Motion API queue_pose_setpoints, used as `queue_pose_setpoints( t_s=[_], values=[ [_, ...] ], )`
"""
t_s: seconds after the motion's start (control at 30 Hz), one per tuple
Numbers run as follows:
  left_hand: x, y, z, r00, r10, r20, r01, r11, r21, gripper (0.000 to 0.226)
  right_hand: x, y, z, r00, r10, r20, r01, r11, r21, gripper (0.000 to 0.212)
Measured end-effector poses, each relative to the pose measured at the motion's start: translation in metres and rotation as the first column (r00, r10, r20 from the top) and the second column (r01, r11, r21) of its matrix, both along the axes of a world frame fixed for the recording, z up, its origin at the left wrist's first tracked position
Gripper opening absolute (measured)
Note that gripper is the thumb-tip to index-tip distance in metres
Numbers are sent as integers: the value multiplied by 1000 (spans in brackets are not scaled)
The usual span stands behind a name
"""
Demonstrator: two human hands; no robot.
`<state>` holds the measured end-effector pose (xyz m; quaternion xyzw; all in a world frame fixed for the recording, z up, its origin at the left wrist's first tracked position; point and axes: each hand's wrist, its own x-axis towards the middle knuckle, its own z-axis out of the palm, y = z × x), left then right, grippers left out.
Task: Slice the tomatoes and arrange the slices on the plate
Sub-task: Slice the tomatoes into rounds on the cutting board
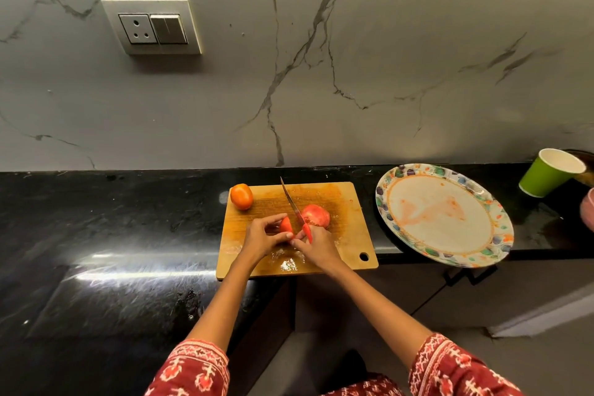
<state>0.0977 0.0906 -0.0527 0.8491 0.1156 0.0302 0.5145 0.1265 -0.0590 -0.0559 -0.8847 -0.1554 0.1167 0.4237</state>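
A wooden cutting board (pixel 347 235) lies on the black counter. A whole orange-red tomato (pixel 241 196) sits at its far left corner. My left hand (pixel 262 236) holds a cut tomato piece (pixel 286 224) between fingers and thumb. My right hand (pixel 316 246) grips the red handle of a knife (pixel 293 202), whose blade points away from me between that piece and a larger tomato part (pixel 316 215) to its right. A patterned plate (pixel 443 214), smeared with tomato juice and holding no slices, stands right of the board.
A green paper cup (pixel 546 173) stands at the far right by the wall, with a pink object (pixel 588 209) at the frame edge. The plate overhangs the counter's front edge. A marble wall with a socket panel (pixel 152 27) rises behind the counter.
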Motion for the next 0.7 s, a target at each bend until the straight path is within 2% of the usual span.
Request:
queue_pose_setpoints(
  t_s=[0.23, 0.33, 0.57, 0.7],
  values=[
    [-2, -11, -3, 992, 89, 89, -91, 996, 19, 49, -10, -12, 2, 998, 17, -67, -11, 996, 83, 14],
    [2, -14, -4, 993, 92, 73, -95, 995, 37, 51, -16, -17, 0, 997, 15, -78, -8, 997, 82, 25],
    [6, -15, -7, 1000, 28, 7, -28, 996, 89, 51, -21, -17, 1, 997, 27, -73, -25, 999, 30, 28],
    [5, -17, -7, 999, 51, 10, -51, 994, 101, 52, -24, -14, 0, 998, 10, -65, -8, 999, 39, 29]
  ],
)
